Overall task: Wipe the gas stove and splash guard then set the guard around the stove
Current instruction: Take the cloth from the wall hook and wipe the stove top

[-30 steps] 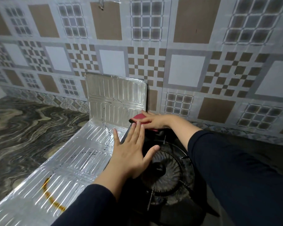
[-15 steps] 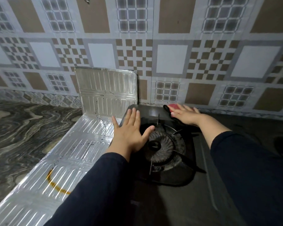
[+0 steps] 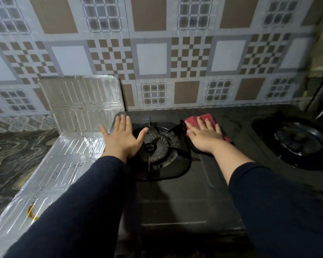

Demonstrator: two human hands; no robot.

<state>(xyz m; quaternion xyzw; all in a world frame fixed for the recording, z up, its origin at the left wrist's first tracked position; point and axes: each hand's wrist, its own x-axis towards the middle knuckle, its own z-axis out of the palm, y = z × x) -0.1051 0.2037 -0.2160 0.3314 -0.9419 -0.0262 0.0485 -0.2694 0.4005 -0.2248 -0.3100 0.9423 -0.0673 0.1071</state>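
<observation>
From the head view, a dark gas stove (image 3: 203,185) sits on a marbled counter (image 3: 13,155) against a patterned tile wall (image 3: 151,58). The left hand (image 3: 122,139) lies flat, fingers straight and spread, on the stove's left edge beside the left burner (image 3: 158,144). The right hand (image 3: 205,135), also flat, presses a red cloth (image 3: 206,117) onto the stove top between the two burners. The foil splash guard (image 3: 78,116) lies left of the stove, its far panel upright against the wall, with a brown stain (image 3: 31,214) near its front. The right burner (image 3: 298,141) stands well apart.

A home kitchen: gas stove (image 3: 175,183), tiled wall (image 3: 157,43), marbled counter (image 3: 13,155).
</observation>
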